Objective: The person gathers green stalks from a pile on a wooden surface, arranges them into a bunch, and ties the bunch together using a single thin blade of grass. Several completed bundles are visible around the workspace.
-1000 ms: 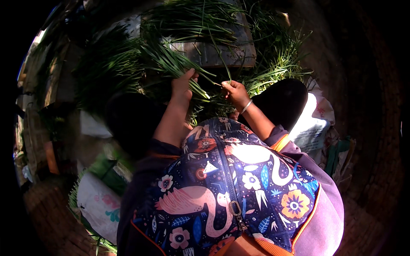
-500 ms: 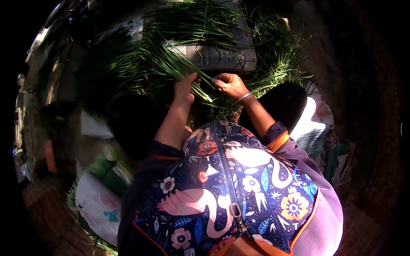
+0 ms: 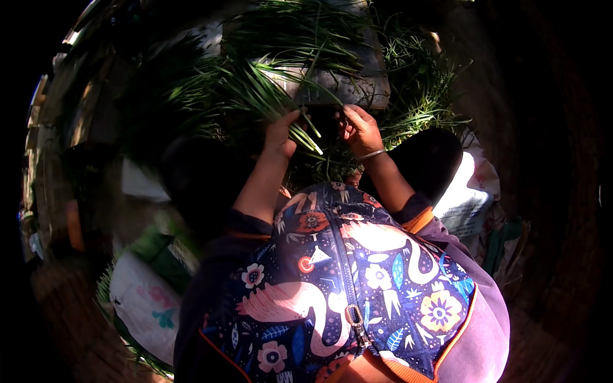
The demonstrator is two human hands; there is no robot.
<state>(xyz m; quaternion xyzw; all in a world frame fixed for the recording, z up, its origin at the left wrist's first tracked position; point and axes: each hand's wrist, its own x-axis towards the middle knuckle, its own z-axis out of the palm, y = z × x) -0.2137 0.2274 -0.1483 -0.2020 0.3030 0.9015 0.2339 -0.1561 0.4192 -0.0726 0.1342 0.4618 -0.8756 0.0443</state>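
In my left hand (image 3: pixel 280 135) is a bunch of chives (image 3: pixel 262 89), the long green leaves spread up and to the left. Pale, whitish stem ends poke out below my fingers, toward my lap. My right hand (image 3: pixel 361 131), a bangle at its wrist, is a little to the right, apart from the bunch. Its thumb and forefinger pinch the end of a thin green stalk (image 3: pixel 325 91), which slants up and left across the bunch. The other fingers are curled in shadow.
Ahead lies a worn grey board (image 3: pixel 371 89) with a chive pile (image 3: pixel 300 35) on it. Loose green leaves (image 3: pixel 418 96) heap to its right; more greens (image 3: pixel 169 89) lie left in shade. White sacks are on both sides, one at lower left (image 3: pixel 137 300), one at right (image 3: pixel 469 204).
My right hand has moved right and slightly up, away from the bunch, drawing the stalk with it. My left hand still grips the bunch and has shifted only a little.
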